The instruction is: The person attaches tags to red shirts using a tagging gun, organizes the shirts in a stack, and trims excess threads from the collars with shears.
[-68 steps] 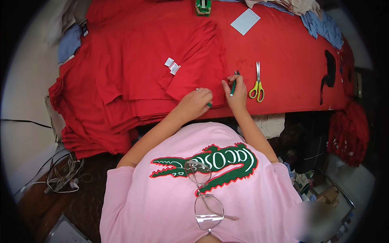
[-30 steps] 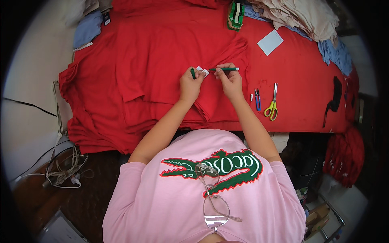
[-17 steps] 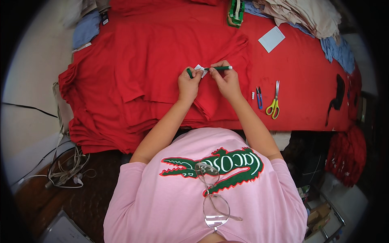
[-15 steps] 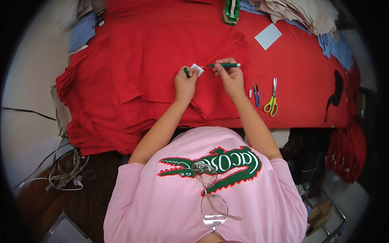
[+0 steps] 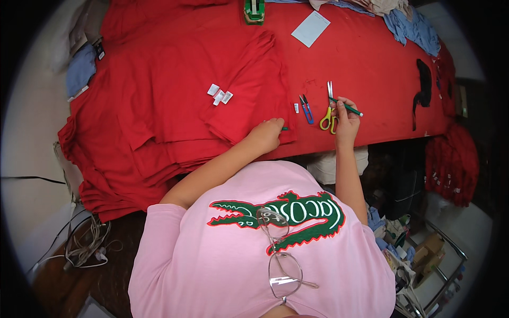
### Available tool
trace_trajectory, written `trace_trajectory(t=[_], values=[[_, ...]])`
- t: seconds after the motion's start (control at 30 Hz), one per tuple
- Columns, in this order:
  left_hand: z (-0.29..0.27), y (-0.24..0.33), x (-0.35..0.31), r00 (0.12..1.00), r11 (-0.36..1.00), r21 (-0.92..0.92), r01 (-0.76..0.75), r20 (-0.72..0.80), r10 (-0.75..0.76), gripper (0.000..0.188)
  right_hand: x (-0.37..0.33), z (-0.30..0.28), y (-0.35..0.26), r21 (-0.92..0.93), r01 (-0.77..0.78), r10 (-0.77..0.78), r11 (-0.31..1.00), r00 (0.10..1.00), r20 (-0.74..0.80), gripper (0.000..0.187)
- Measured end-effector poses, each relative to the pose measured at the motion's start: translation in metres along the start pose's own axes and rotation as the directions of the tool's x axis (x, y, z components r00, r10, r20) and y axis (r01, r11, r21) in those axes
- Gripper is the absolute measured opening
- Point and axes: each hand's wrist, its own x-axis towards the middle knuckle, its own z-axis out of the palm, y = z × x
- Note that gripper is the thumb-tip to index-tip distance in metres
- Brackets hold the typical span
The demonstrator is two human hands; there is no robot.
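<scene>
My right hand [image 5: 347, 123] pinches a slim green marker pen [image 5: 352, 109] with a white end, right over the yellow-handled scissors [image 5: 325, 121]. Closed and resting at the front edge of the red garments [image 5: 175, 90], my left hand [image 5: 266, 136] has a green pen cap [image 5: 285, 129] poking out past its fingers. Several small white labels [image 5: 219, 96] lie fanned out on the red cloth, away from both hands. Between the hands are blue thread snips [image 5: 306, 109] and a single white tag [image 5: 296, 108].
A white paper sheet [image 5: 311, 28] and a green tape dispenser [image 5: 254, 11] are at the far side. Blue cloth [image 5: 411, 29] is piled at the far right, near a black strip [image 5: 422, 87]. Red garments [image 5: 450, 172] hang at the right; tangled cables [image 5: 87, 241] lie lower left.
Both hands have moved right. My left hand has let go of the labels, which now lie on the red cloth. My right hand has carried the marker over to the scissors.
</scene>
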Motion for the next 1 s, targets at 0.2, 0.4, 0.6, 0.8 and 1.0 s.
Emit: trace_trajectory(t=[0.2,0.4,0.6,0.8,1.0], values=[[-0.070,-0.008,-0.059,0.925,0.649,-0.761,-0.018,-0.259,-0.279,0.031,-0.003,0.038,0.011,0.052,-0.092,0.078,0.994,0.970,0.229,0.013],[-0.104,-0.066,-0.123,0.647,0.474,-0.852,-0.223,-0.493,-0.582,0.035,-0.003,0.142,0.005,0.244,-0.387,0.210,0.889,0.820,0.532,0.013],[-0.090,-0.091,-0.120,0.556,0.812,-0.575,0.096,-0.646,-0.523,0.027,-0.009,0.224,0.039,0.321,-0.567,0.259,0.758,0.714,0.651,0.012],[-0.124,-0.058,-0.084,0.648,0.972,-0.182,0.150,-0.724,-0.235,0.031,-0.013,0.229,0.039,0.292,-0.519,0.251,0.803,0.740,0.624,0.013],[-0.130,-0.073,-0.060,0.646,0.779,-0.627,0.011,-0.590,-0.484,0.026,-0.025,0.234,0.019,0.172,-0.242,0.095,0.955,0.799,0.594,0.007]])
